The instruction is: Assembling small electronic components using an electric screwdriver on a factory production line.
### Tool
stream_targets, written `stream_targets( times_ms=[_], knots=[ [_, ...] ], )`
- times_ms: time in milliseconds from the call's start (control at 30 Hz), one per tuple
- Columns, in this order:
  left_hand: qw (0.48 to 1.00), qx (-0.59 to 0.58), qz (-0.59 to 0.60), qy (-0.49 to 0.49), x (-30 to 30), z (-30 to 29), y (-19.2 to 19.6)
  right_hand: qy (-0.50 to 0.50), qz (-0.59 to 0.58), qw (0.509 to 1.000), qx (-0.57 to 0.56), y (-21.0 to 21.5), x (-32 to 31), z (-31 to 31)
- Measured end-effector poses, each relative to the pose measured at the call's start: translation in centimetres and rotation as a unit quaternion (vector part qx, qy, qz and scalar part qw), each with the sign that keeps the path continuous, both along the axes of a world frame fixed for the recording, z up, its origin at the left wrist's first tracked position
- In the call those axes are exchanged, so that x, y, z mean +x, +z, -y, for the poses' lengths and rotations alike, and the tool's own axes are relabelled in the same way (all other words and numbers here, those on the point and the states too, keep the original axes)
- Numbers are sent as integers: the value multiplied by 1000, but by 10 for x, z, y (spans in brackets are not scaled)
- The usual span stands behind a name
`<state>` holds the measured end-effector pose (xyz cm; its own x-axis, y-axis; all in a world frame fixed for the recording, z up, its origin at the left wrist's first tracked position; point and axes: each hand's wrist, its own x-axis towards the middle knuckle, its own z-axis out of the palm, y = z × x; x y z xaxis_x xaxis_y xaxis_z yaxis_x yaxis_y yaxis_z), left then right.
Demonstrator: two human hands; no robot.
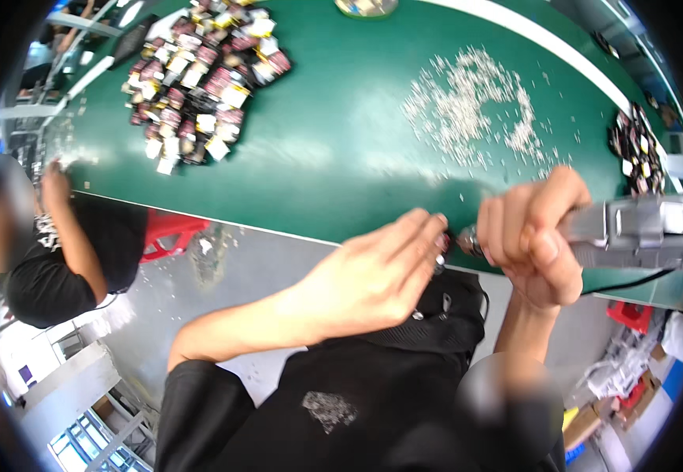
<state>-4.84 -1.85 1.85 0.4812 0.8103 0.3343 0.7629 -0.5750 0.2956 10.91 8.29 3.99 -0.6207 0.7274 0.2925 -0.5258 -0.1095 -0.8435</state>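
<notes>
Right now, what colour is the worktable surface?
Green, with a white stripe along the far side: the worktable, head view.

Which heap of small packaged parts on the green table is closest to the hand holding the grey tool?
The small dark heap at the table's right edge, just above the right hand and grey tool. The big heap lies far left.

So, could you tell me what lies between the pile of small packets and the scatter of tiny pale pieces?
Only bare green table, in the head view.
</notes>
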Motion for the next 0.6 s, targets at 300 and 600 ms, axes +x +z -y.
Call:
stream_targets(
  times_ms=[300, 600],
  knots=[
    [975, 52, -3, 215, -78, -8, 37, -50, -198, 976, -70, -16, 55, 12],
    [906, 165, -154, 359, -137, -43, 29, -152, -184, 947, -216, -41, 65, 35]
  ],
)
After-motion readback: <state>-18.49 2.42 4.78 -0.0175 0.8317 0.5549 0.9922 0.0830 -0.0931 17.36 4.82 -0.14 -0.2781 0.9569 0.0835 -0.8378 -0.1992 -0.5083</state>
